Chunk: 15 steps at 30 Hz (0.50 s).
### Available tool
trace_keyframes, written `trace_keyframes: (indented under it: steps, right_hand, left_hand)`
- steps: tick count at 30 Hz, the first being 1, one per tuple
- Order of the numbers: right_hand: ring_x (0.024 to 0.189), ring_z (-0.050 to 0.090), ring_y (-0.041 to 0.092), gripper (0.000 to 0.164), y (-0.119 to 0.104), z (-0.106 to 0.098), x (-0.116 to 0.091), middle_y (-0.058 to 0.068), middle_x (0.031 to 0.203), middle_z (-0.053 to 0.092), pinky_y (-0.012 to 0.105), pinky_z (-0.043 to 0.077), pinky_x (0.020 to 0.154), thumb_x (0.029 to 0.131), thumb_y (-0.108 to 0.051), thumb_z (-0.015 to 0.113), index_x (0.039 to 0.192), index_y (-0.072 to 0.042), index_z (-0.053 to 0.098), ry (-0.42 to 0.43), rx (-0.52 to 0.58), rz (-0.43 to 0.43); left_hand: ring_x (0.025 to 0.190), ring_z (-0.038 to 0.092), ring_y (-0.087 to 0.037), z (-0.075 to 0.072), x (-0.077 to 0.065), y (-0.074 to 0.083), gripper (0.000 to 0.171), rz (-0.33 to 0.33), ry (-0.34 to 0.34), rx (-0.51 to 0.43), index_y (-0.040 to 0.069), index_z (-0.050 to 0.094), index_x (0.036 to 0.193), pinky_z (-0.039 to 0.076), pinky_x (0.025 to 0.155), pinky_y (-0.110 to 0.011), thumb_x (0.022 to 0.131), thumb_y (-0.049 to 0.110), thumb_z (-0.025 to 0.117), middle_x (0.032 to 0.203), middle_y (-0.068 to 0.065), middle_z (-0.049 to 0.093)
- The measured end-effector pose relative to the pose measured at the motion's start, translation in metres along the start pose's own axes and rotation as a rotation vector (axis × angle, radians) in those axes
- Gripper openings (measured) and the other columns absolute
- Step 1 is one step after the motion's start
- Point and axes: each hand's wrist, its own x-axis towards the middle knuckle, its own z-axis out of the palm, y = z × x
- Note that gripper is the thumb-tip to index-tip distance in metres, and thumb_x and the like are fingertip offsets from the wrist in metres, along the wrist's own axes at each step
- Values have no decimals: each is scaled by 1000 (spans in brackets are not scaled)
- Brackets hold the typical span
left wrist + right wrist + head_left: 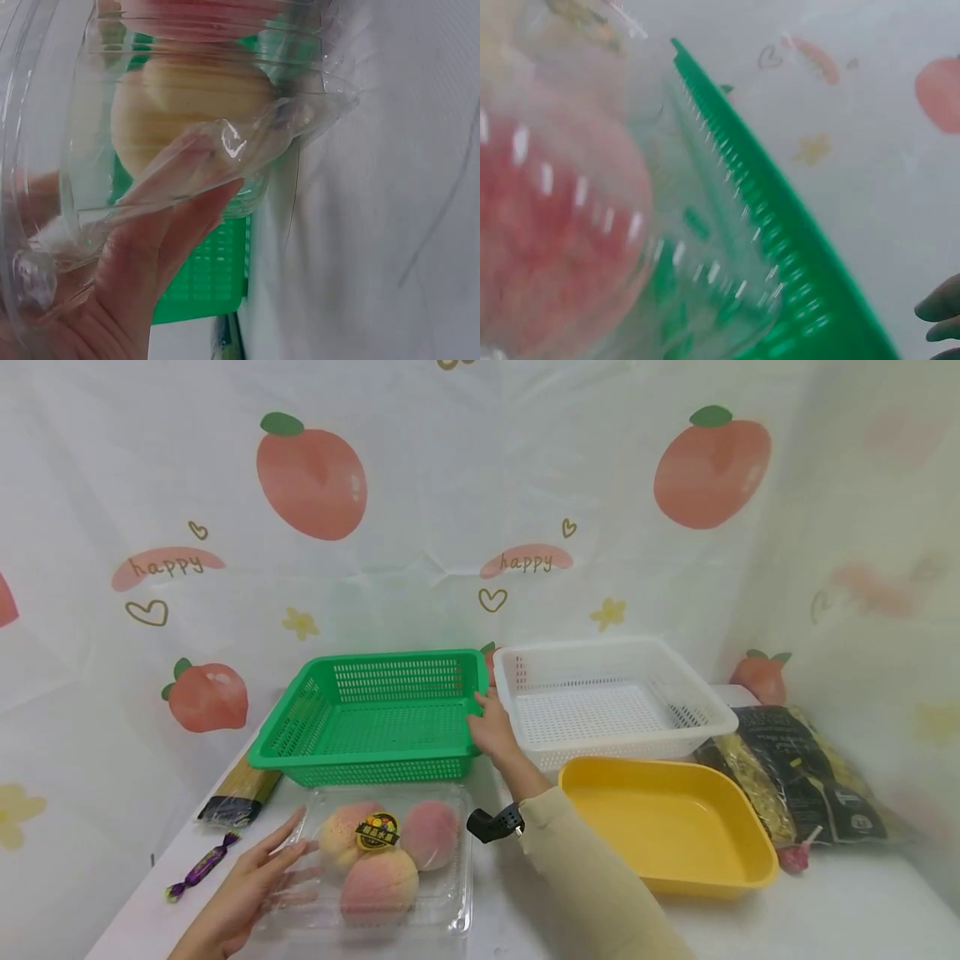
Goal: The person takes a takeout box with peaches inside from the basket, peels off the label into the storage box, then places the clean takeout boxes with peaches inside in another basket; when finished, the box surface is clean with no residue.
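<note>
A clear plastic box (442, 906) holds several pink and yellow peaches (379, 887) and bears a black and gold label (377, 832). My left hand (251, 885) lies along the box's left side, fingers extended; some fingers show through the plastic. In the left wrist view, the fingers (135, 262) rest against the clear wall. My right hand (491, 727) is at the right end of the green basket (375, 770), beyond the box. The right wrist view has only a few fingertips (943, 309) at its edge, holding nothing visible; whether they touch the basket is unclear.
A white basket (600, 747) stands right of the green one, behind a yellow tray (660, 887). Dark bags of pasta (806, 777) lie far right, near a pink lollipop (793, 858). Left are a purple wrapped candy (202, 866) and a packet of noodles (243, 789).
</note>
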Motion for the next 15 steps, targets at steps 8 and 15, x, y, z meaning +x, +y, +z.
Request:
trace_keyframes:
  steps: [8,15]
  right_hand:
    - [143,15,33,52,-15,-14,-13,14,155,20,51,22,115,94,-13,50,142,1,34,-96,-30,-43]
    - [143,18,30,52,-29,-25,-27,7,154,27,50,26,113,93,-17,55,141,-7,39,-242,14,-44]
  left_hand:
    - [112,60,-25,12,3,3,69,11,-18,-37,15,0,150,53,88,-44,99,37,41,144,-29,35]
    - [115,57,-32,27,4,6,68,37,3,-27,16,3,151,54,87,-44,99,37,42,145,-32,29]
